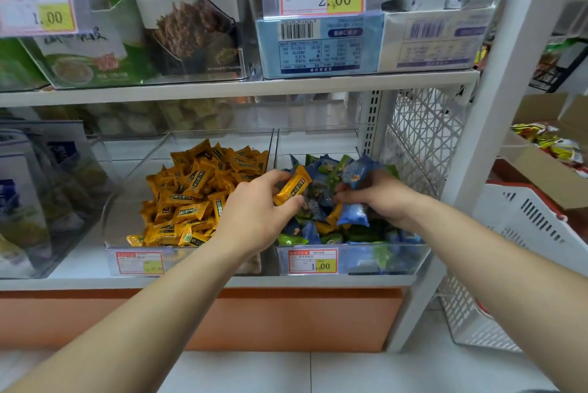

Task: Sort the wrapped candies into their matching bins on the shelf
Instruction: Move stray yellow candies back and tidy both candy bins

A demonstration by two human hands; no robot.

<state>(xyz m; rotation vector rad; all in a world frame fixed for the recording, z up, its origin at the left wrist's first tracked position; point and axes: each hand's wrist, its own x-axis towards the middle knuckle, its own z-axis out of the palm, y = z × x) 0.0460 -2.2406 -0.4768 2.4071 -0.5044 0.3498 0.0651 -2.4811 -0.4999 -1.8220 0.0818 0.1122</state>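
Fingers and thumb of the left hand pinch one orange candy, long axis tilted up-right, over the right bin of blue and green candies (orange strays remain); its matching left bin, orange-filled, lies just leftward; the right hand curls into the pile, grip unclear.

The white shelf bears a bin of orange candies seemingly touching a bin of mixed candies.
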